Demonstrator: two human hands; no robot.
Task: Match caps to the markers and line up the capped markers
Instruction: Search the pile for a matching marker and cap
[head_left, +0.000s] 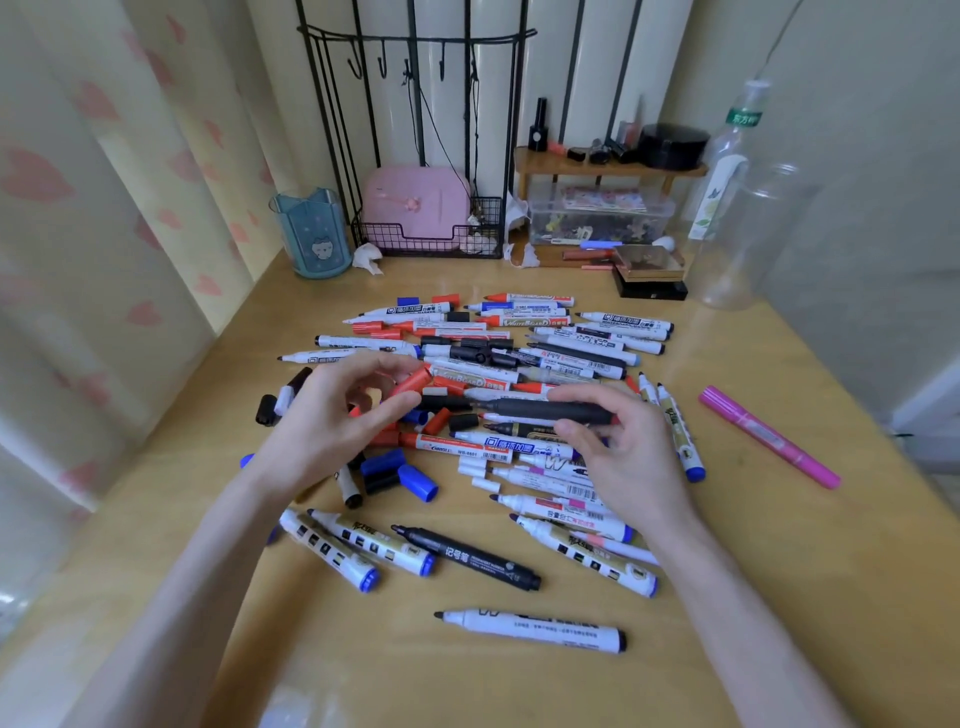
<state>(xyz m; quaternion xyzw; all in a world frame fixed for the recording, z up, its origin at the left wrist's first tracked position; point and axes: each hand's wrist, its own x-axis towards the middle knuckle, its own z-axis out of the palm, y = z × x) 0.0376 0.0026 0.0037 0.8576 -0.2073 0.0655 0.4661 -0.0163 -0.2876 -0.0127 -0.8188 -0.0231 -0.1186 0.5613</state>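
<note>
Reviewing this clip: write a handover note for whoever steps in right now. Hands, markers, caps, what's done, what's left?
Left hand: fingers appear to pinch a red cap over the marker pile.
Right hand: grips a black marker, held level above the pile.
Things: the pile is mostly uncapped markers; loose blue caps lie at its near left edge.
Done: one pink marker looks capped, lying apart on the right.
Left: nearly everything; no row formed. The red cap probably doesn't suit the black marker.
</note>
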